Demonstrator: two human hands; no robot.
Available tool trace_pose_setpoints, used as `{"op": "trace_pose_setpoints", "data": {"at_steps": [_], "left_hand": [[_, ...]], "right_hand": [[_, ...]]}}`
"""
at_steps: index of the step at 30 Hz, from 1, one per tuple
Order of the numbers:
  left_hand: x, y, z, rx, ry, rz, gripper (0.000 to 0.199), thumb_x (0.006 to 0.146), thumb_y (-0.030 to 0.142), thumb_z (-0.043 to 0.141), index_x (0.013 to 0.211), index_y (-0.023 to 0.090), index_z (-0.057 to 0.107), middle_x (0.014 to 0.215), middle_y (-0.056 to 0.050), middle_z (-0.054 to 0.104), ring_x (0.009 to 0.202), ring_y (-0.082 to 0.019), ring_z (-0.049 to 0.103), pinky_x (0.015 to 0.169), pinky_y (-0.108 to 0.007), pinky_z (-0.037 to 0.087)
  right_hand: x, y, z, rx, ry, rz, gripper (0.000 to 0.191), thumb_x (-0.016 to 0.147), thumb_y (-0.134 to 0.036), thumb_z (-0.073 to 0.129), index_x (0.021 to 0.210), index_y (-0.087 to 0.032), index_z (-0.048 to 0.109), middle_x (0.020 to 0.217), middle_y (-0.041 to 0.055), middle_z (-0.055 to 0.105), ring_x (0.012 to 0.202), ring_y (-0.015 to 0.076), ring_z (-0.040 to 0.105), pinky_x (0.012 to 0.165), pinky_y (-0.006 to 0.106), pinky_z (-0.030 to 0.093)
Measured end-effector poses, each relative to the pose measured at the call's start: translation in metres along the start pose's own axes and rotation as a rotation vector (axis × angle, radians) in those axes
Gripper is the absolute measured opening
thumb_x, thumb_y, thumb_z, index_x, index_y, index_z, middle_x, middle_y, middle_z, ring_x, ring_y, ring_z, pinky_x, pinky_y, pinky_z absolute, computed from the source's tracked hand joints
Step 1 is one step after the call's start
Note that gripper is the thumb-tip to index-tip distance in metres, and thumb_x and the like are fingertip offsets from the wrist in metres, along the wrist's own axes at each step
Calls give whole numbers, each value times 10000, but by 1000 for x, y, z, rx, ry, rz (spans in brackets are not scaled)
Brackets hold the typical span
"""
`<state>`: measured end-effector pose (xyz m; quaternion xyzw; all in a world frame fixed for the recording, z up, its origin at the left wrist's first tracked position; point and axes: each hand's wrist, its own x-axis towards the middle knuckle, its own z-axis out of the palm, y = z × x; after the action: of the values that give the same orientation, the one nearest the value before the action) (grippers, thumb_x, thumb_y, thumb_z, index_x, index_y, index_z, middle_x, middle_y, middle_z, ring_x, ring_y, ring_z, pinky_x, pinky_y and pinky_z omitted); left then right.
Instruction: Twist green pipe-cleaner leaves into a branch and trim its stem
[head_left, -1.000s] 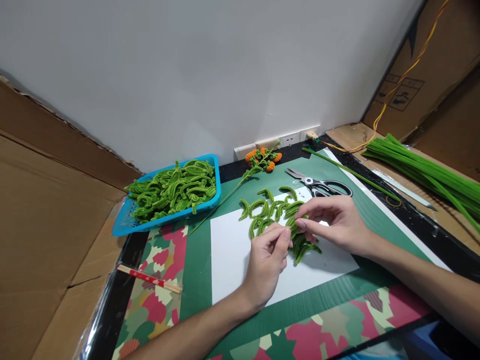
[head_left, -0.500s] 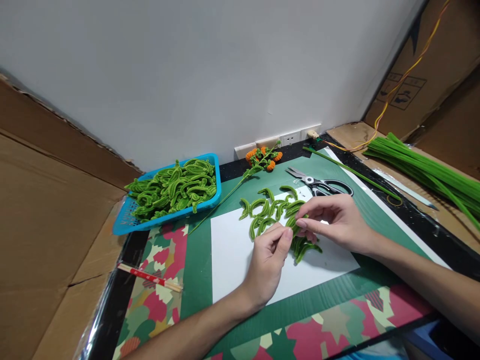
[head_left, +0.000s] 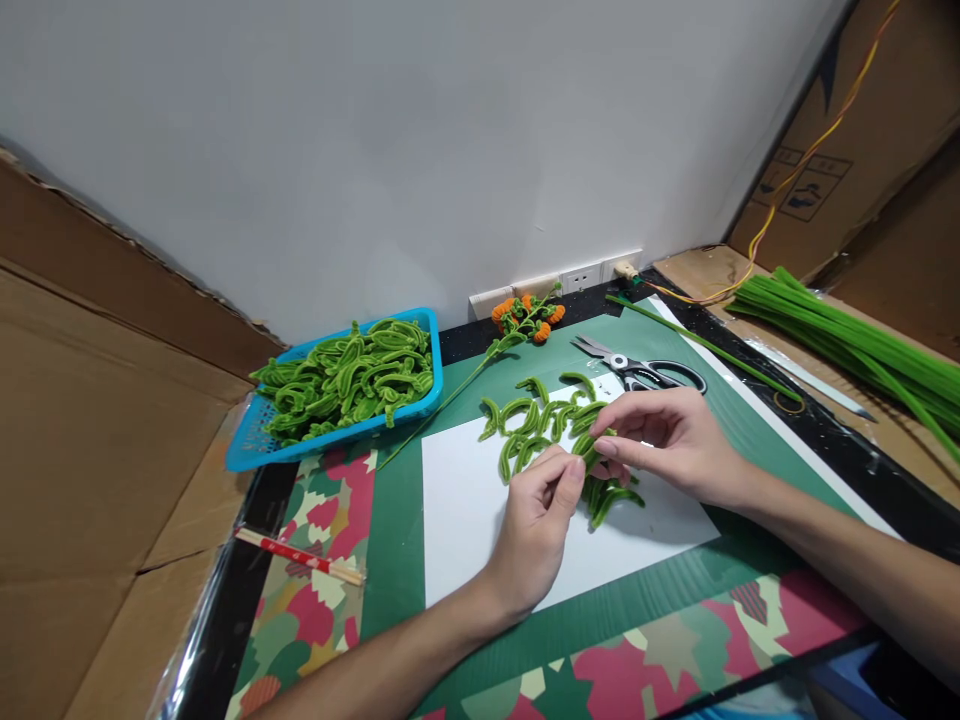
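Observation:
Between my two hands is a green pipe-cleaner leaf [head_left: 590,449], pinched at its near end by my left hand [head_left: 541,515]. My right hand [head_left: 664,440] grips the same leaf at its other end between thumb and forefinger. Both hands are closed over a white sheet [head_left: 465,525]. Around them on the sheet lie several curved green pipe-cleaner pieces [head_left: 517,410], some partly hidden behind my fingers. Just beyond my right hand, scissors [head_left: 637,370] with black and grey handles lie with the blades slightly apart.
A blue basket [head_left: 436,370] heaped with green leaves stands at the left. An orange-and-green pipe-cleaner flower stem [head_left: 517,330] lies beside it. Wrapped chopsticks [head_left: 300,555] rest at front left. Green pipe cleaners [head_left: 847,340] lie at the right, below a yellow-red cable [head_left: 806,155].
Hardly anything differs. Both hands stay in the same place on the leaf, with only a very slight shift of the fingers.

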<state>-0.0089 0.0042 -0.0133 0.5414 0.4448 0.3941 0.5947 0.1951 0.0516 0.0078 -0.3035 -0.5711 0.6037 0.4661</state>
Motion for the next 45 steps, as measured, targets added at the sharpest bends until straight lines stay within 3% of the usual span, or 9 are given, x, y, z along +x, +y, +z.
{"op": "trace_pose_setpoints", "data": {"at_steps": [8,14,20,25,30,35,41,45], "left_hand": [[1,-1,2,-105,19,-9,459,1082,486,587,762,161,543,809,23,400,603,-75,314,509,-231,251],[1,3,3,-167,19,-26,439,1062,498,618,794,153,574,817,33,368,572,-57,276,474,-215,217],[2,4,3,-224,20,-63,431,1032,533,654,840,154,587,784,53,306,546,-46,237,455,-205,162],[1,4,2,-227,3,-66,442,1028,530,662,815,148,596,772,53,301,541,-45,243,453,-210,161],[1,2,0,-188,-17,-52,440,1037,510,657,806,135,654,772,44,312,550,-51,263,461,-219,190],[1,2,1,-215,-30,-77,465,1015,528,682,766,142,611,735,54,323,531,-46,250,460,-220,176],[1,5,4,-292,-56,-136,518,1031,615,579,847,134,641,732,-13,565,496,-55,337,446,-223,184],[1,6,4,-286,-25,-155,527,1017,624,589,849,128,653,680,-2,563,482,-61,348,438,-219,193]], "right_hand": [[4,2,-3,53,-73,48,181,868,-267,880,1012,-173,825,824,43,757,618,141,712,559,241,624],[4,1,-3,-119,-138,-43,177,984,-339,766,951,-188,852,905,74,730,725,139,659,562,230,563],[3,11,1,-234,-147,-76,208,1029,-369,714,1120,-232,841,1025,70,720,877,152,653,671,250,510],[1,8,2,-303,-136,-185,261,1046,-322,690,846,-202,807,1084,59,683,1022,170,661,898,307,523],[1,7,3,-319,-136,-245,245,1047,-271,686,838,-202,794,1078,56,691,1020,169,664,913,313,517],[1,6,2,-308,-150,-246,270,1052,-244,669,820,-196,799,1069,59,690,1004,166,671,902,309,524],[0,4,0,-301,-170,-255,210,1058,-243,663,994,-238,863,1125,66,716,1041,180,695,959,334,540],[-2,5,0,-313,-126,-274,225,1060,-264,664,1195,-297,841,1258,74,714,1174,212,685,1049,369,528]]}}
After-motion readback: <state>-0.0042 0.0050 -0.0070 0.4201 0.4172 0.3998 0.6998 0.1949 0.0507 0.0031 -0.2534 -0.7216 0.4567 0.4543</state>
